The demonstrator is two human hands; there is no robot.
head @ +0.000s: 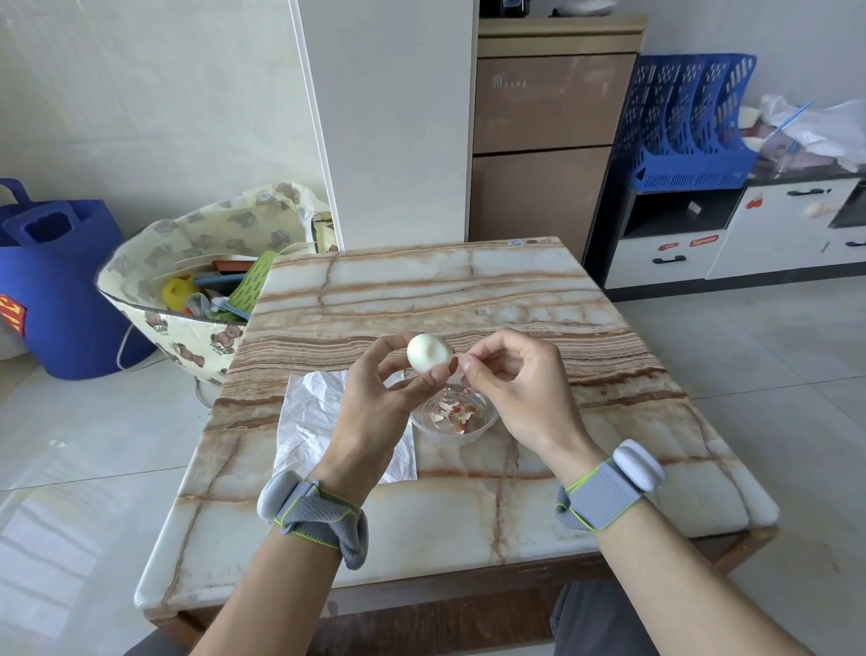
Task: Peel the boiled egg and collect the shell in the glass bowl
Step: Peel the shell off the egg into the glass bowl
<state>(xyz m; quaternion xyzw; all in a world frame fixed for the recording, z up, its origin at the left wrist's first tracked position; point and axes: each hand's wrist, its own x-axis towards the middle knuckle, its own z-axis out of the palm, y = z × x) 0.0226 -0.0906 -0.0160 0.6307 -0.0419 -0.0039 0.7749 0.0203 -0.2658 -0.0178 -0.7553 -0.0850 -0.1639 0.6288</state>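
Note:
My left hand [375,408] holds the boiled egg [428,350] between thumb and fingers above the table; its visible surface is bare white. A brown bit of shell [455,362] shows at the egg's lower right. My right hand [514,381] pinches that bit with thumb and forefinger, right beside the egg. Just below both hands stands the small glass bowl [488,421], holding several brown and white shell fragments [456,411].
A crumpled white plastic sheet [306,420] lies on the marble table [420,289], left of the bowl and partly under my left hand. Off the table's left edge stand a bear-print bag [188,267] and a blue bag [52,292]. A brown cabinet [547,142] stands behind the table.

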